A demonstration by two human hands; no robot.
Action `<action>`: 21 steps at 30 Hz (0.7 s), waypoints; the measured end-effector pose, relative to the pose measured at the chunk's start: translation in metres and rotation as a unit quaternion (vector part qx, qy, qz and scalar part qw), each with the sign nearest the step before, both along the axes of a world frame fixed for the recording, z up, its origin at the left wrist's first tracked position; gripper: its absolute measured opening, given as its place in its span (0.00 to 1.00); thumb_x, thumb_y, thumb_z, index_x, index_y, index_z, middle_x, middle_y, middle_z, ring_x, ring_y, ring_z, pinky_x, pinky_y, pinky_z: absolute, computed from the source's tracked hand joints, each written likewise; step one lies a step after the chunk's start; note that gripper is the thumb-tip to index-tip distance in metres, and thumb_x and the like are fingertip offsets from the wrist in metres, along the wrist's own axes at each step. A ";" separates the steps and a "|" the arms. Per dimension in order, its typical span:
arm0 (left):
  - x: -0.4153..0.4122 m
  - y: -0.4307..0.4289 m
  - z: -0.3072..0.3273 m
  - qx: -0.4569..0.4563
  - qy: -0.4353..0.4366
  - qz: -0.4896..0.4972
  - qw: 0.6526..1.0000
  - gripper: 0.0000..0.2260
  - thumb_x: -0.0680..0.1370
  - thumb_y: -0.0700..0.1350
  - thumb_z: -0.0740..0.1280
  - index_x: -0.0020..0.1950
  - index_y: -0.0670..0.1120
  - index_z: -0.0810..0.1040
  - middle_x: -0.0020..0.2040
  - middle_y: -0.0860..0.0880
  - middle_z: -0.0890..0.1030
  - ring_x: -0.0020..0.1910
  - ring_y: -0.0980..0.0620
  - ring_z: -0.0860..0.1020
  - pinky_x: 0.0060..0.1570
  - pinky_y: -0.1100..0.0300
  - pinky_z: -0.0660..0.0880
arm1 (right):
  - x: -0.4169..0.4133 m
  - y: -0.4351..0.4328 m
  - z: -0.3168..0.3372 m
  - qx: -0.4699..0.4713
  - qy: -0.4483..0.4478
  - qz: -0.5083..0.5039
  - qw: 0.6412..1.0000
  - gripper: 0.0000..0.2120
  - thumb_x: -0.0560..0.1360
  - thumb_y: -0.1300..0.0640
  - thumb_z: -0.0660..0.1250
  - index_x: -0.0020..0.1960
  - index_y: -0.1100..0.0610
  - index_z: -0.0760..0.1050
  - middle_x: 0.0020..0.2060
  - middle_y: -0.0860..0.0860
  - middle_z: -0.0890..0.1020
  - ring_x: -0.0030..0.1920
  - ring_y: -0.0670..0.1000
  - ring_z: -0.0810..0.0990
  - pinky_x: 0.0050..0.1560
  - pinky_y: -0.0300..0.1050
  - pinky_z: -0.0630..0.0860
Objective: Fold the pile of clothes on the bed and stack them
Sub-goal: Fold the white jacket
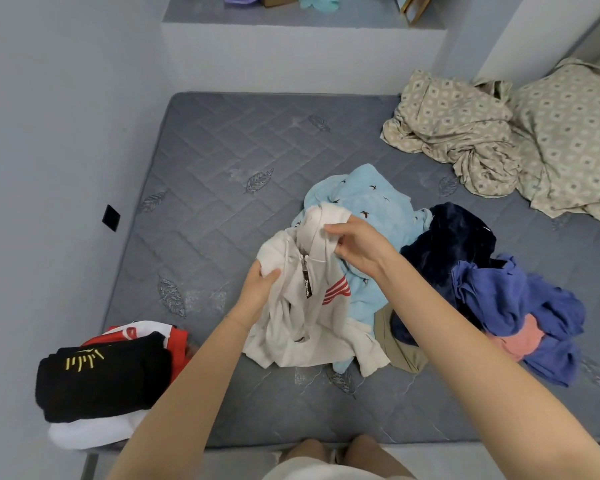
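A white zip hoodie (302, 327) with red stripes hangs crumpled over the middle of the grey mattress (222, 140). My left hand (260, 289) grips its left shoulder fabric. My right hand (357, 247) pinches the hood near the collar. Behind and to the right lies the unfolded pile: a light blue garment with small birds (371, 199), a dark navy velvet piece (447, 237), a blue top (510, 299), a pink piece (516, 341) and a khaki piece (402, 348). At the front left corner sits a folded stack: a black garment with yellow embroidery (104, 379) on red (177, 341) and white (90, 431) ones.
A crumpled beige patterned sheet (499, 133) covers the mattress's far right corner. A wall runs along the left with a small black square (111, 217) on it. A ledge (291, 15) behind the bed holds a few items. My knees (340, 452) are at the near edge.
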State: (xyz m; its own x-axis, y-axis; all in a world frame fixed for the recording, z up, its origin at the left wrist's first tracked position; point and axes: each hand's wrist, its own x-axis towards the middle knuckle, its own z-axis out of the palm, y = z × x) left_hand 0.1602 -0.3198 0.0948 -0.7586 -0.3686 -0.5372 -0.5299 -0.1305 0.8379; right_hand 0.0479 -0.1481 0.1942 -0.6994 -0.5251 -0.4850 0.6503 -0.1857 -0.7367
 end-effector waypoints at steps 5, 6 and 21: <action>-0.009 -0.008 0.073 -0.130 0.158 0.007 0.979 0.05 0.83 0.40 0.61 0.58 0.43 0.72 0.50 0.54 0.77 0.48 0.60 0.76 0.50 0.71 0.71 | 0.013 0.018 0.012 0.047 0.078 0.007 0.996 0.27 0.74 0.69 0.66 0.71 0.59 0.68 0.62 0.57 0.79 0.58 0.56 0.80 0.54 0.47 0.78; -0.012 -0.008 0.087 -0.140 0.182 -0.003 0.973 0.04 0.82 0.41 0.61 0.56 0.43 0.73 0.48 0.54 0.77 0.46 0.63 0.75 0.48 0.71 0.71 | 0.017 0.021 0.014 0.064 0.097 0.012 0.993 0.28 0.73 0.68 0.68 0.71 0.56 0.68 0.61 0.54 0.79 0.59 0.54 0.80 0.54 0.47 0.77; 0.035 0.046 0.235 -0.070 0.325 -0.024 0.943 0.05 0.82 0.43 0.63 0.52 0.45 0.78 0.53 0.43 0.81 0.51 0.50 0.79 0.55 0.51 0.77 | 0.100 0.066 0.019 0.214 0.261 0.152 0.929 0.48 0.69 0.62 0.76 0.79 0.50 0.51 0.69 0.48 0.72 0.68 0.50 0.72 0.68 0.47 0.71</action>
State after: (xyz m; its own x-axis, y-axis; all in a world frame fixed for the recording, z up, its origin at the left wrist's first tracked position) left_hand 0.1953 -0.2742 0.3294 -0.9285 -0.3582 0.0975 0.0979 0.0170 0.9950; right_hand 0.1481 -0.0824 0.2128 -0.7485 -0.5749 -0.3305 0.1574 0.3302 -0.9307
